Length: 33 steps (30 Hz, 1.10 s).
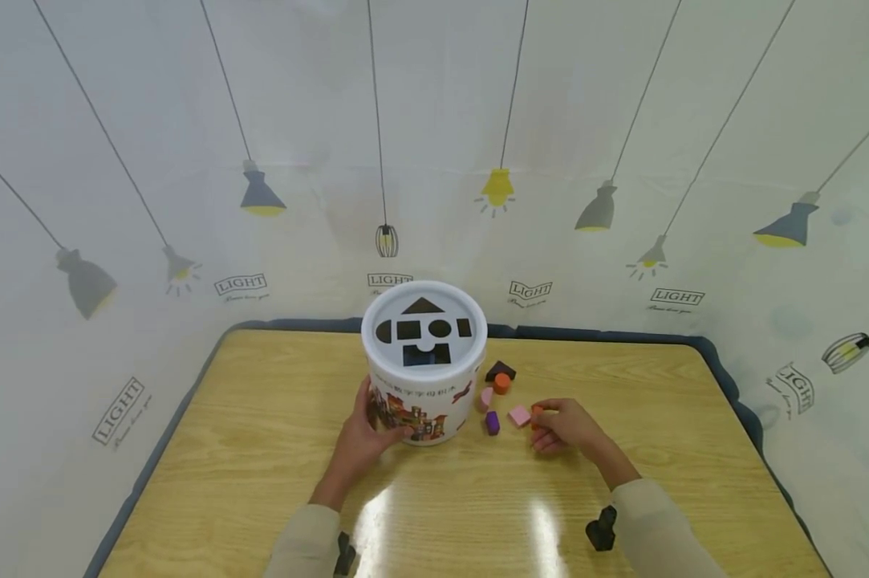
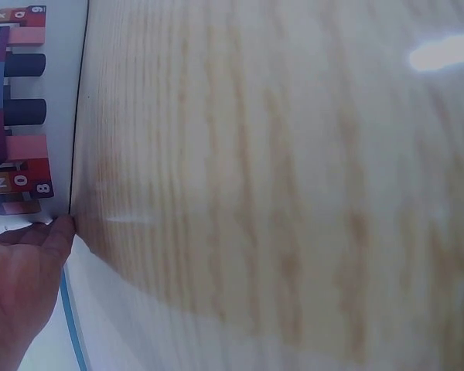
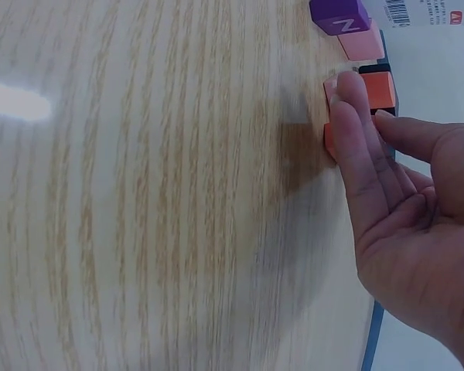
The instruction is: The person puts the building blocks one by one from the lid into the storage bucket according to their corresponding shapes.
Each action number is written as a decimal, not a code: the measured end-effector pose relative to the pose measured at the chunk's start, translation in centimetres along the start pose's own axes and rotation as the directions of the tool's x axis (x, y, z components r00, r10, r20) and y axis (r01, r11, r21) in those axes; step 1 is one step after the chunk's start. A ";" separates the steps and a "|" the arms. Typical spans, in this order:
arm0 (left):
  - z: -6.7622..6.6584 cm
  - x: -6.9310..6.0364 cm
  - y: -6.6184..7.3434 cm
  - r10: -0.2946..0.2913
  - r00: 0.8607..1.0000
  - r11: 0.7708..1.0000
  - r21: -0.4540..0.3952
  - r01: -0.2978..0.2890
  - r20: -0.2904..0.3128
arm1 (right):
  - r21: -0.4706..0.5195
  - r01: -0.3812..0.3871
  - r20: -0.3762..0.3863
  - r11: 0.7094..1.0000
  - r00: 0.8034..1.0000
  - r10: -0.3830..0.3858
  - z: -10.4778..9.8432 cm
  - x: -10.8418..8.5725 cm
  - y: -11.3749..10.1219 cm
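The white bucket stands upright on the wooden surface, its lid cut with shaped holes. The left hand grips the bucket's lower left side, thumb across the front. Right of the bucket, the right hand seems to pinch an orange block, mostly hidden by fingers. Between bucket and right hand lie a pink half-round block, a purple block and a flat pink block.

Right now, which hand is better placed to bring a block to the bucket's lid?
Probably the right hand: it appears to pinch the orange block, with the pink square block just beside it. The left hand grips the bucket on the side away from these blocks.
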<state>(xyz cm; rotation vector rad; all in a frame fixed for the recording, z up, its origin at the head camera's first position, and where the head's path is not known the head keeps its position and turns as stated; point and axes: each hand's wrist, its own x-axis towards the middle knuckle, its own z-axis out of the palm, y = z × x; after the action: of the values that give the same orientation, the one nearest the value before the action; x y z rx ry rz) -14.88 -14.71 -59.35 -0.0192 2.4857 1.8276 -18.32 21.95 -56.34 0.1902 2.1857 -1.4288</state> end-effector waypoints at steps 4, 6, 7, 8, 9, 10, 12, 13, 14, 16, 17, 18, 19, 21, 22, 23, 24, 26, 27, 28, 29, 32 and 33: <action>0.1 0.0 -0.1 0.000 1.000 1.000 -0.006 0.000 -0.002 | 0.021 -0.007 -0.006 1.000 1.000 0.007 0.1 0.1 0.0; 0.1 0.0 -0.1 0.000 1.000 1.000 -0.007 0.000 -0.002 | 0.024 -0.008 -0.007 1.000 1.000 0.009 0.1 0.1 0.0; 0.1 0.0 -0.1 0.001 1.000 1.000 -0.006 -0.001 -0.002 | 0.024 -0.009 -0.009 1.000 1.000 0.009 0.1 0.2 0.0; 0.1 0.0 -0.1 0.001 1.000 1.000 -0.005 -0.001 -0.003 | 0.022 -0.010 -0.010 1.000 1.000 0.010 0.0 0.2 0.0; 0.1 0.0 -0.1 0.002 1.000 1.000 -0.005 -0.002 -0.002 | 0.018 -0.011 -0.010 1.000 1.000 0.011 0.0 0.2 -0.1; 0.2 0.0 -0.1 0.004 1.000 1.000 -0.004 -0.004 -0.002 | 0.007 -0.010 -0.009 1.000 1.000 0.010 0.0 0.2 -0.1; 0.2 0.0 -0.1 0.006 1.000 1.000 0.002 -0.006 -0.005 | -0.017 -0.007 -0.014 1.000 1.000 0.006 -0.1 0.2 -0.2; 0.1 -0.1 -0.1 0.008 1.000 1.000 0.003 -0.008 -0.006 | -0.028 -0.005 -0.017 1.000 1.000 0.004 -0.2 0.2 -0.3; 0.1 0.0 -0.1 0.009 1.000 1.000 0.007 -0.009 -0.007 | -0.040 -0.002 -0.019 0.999 1.000 0.001 -0.2 0.2 -0.4; 0.1 0.0 -0.1 0.011 1.000 1.000 0.011 -0.011 -0.008 | -0.060 0.008 -0.018 0.998 1.000 -0.009 -0.3 0.2 -0.8; 0.1 0.0 -0.1 0.012 1.000 1.000 0.012 -0.012 -0.008 | -0.064 0.014 -0.016 0.998 1.000 -0.015 -0.4 0.1 -0.9; 0.1 0.0 -0.1 0.013 1.000 1.000 0.012 -0.013 -0.007 | -0.061 0.016 -0.016 0.998 1.000 -0.017 -0.4 0.0 -1.1; 0.1 0.0 -0.1 0.013 1.000 1.000 0.012 -0.013 -0.005 | -0.059 0.021 -0.013 0.998 1.000 -0.022 -0.4 -0.1 -1.3; 0.2 0.0 -0.2 0.013 1.000 1.000 0.013 -0.013 -0.002 | -0.053 0.032 -0.004 0.998 0.999 -0.032 -0.4 -0.3 -1.7; 0.2 0.0 -0.2 0.012 1.000 1.000 0.014 -0.012 -0.002 | -0.048 0.036 -0.003 0.998 0.999 -0.036 -0.4 -0.4 -1.9; 0.2 0.0 -0.2 0.013 1.000 1.000 0.015 -0.013 -0.001 | -0.042 0.041 -0.001 0.998 0.999 -0.041 -0.4 -0.5 -2.1; 0.2 0.0 -0.2 0.013 1.000 1.000 0.016 -0.013 0.000 | -0.033 0.044 -0.002 0.998 0.999 -0.044 -0.4 -0.5 -2.2; 0.1 0.0 -0.2 0.014 1.000 1.000 0.014 -0.014 0.000 | -0.026 0.053 0.002 0.998 0.999 -0.053 -0.3 -0.7 -2.5; 0.1 0.0 -0.2 0.014 1.000 1.000 0.013 -0.014 0.000 | -0.024 0.057 0.004 0.998 0.998 -0.057 -0.3 -0.7 -2.7; 0.1 0.0 -0.2 0.015 1.000 1.000 0.010 -0.015 0.000 | -0.020 0.058 0.004 0.998 0.998 -0.058 -0.3 -0.7 -2.9; 0.1 0.0 -0.2 0.014 1.000 1.000 0.007 -0.014 -0.001 | -0.019 0.061 0.004 0.998 0.998 -0.061 -0.3 -0.8 -3.1; 0.2 0.1 -0.2 0.012 1.000 1.000 0.001 -0.012 -0.002 | -0.021 0.080 0.015 0.997 0.997 -0.080 -0.3 -1.0 -3.7; 0.2 0.1 -0.1 0.012 1.000 1.000 0.000 -0.012 -0.003 | -0.024 0.086 0.018 0.996 0.996 -0.086 -0.3 -1.0 -3.9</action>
<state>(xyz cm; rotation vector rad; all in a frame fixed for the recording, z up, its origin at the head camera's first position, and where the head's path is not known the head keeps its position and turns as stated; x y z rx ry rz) -14.94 -14.59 -59.53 -0.0075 2.4934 1.8336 -19.06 20.68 -52.60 0.0753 2.2209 -1.4428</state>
